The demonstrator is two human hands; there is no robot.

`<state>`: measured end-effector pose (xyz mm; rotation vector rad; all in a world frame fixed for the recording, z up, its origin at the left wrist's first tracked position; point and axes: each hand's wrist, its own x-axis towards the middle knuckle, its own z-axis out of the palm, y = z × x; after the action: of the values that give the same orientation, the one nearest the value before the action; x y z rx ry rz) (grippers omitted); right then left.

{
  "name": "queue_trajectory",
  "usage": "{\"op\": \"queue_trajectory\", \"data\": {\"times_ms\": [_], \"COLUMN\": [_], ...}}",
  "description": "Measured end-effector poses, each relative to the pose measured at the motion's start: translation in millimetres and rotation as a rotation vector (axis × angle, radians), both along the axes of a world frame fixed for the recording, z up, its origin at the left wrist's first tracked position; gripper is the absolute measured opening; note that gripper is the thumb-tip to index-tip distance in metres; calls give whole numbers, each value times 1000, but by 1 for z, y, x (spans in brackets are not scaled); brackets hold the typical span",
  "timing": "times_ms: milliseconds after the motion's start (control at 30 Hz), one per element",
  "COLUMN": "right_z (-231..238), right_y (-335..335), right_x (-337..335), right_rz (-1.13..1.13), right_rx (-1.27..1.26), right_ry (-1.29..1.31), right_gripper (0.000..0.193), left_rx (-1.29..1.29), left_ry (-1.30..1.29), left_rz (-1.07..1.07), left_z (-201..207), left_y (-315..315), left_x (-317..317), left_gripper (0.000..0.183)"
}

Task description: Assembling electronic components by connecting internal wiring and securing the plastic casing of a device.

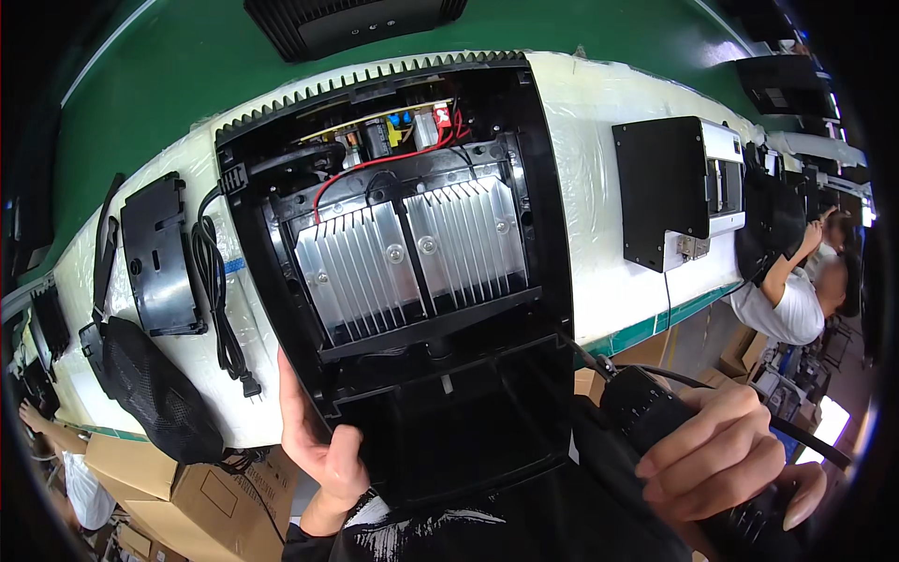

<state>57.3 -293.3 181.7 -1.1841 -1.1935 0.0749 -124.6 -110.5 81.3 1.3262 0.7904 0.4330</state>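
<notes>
A black plastic device housing [552,234] lies open in front of me, its near end reaching over the table edge toward my body. Inside sit two finned metal heat sinks [361,272], red wires [375,162] and a strip of electronic parts along the far side. My left hand [323,459] grips the housing's near left edge, thumb on top. Wrapped in my right hand [726,454] is a black electric screwdriver [641,403]. Its bit points up and left at the housing's right side wall; whether it touches a screw I cannot tell.
A coiled power cord [220,300], a black cover plate [159,253] and a black mesh bag [154,384] lie left. A black metal box machine [660,192] stands right. Cardboard boxes [201,487] sit below the table. Another person [796,290] works at far right, another at far left.
</notes>
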Motion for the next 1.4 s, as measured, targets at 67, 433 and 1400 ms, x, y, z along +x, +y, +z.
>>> {"op": "queue_trajectory", "data": {"times_ms": [67, 433, 1400], "right_z": [-3, -17, 68], "right_y": [3, 0, -128], "right_x": [2, 8, -2], "right_rz": [-15, 92, -548], "right_rx": [22, 157, 382], "right_ry": [-19, 44, -261], "right_gripper": [68, 40, 76], "left_rx": [-6, 26, 240], "left_ry": [-7, -23, -95], "left_rz": [-1, -54, -80], "left_z": [0, 3, 5], "left_y": [1, 1, -18], "left_x": [0, 2, -15], "left_gripper": [86, 84, 84]}}
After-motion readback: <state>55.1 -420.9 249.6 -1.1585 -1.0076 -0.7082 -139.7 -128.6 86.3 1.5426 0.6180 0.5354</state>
